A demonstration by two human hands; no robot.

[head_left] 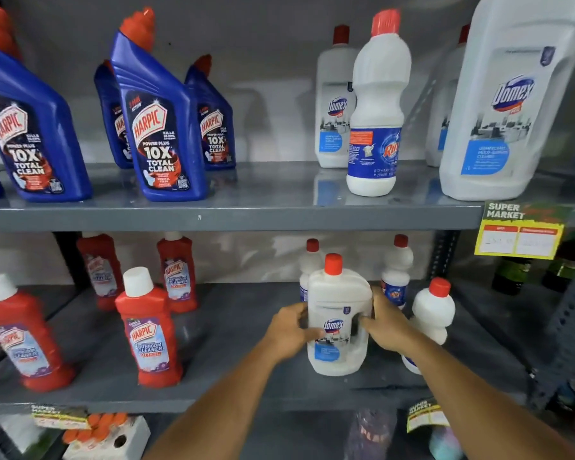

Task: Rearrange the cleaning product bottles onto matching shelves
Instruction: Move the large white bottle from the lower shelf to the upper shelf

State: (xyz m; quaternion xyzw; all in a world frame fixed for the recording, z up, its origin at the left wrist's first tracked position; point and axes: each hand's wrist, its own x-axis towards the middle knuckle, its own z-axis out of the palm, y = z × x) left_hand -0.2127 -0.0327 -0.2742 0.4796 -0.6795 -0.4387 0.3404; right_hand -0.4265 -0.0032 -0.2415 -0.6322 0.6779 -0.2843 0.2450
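Note:
A white Domex bottle [337, 313] with a red cap stands upright on the lower shelf [233, 327]. My left hand [291, 330] grips its left side and my right hand [387, 322] grips its right side. White Rin bottles [434, 310] with red caps stand right beside and behind it. On the upper shelf [246, 207] a Rin bottle [375, 107] stands among white Domex bottles [512, 101] on the right. Blue Harpic bottles [156, 124] fill that shelf's left half.
Red Harpic bathroom cleaner bottles [148, 330] stand on the lower shelf's left side. A yellow price tag [520, 237] hangs from the upper shelf's edge at the right. Dark green bottles [512, 273] sit on the neighbouring rack. More goods lie below.

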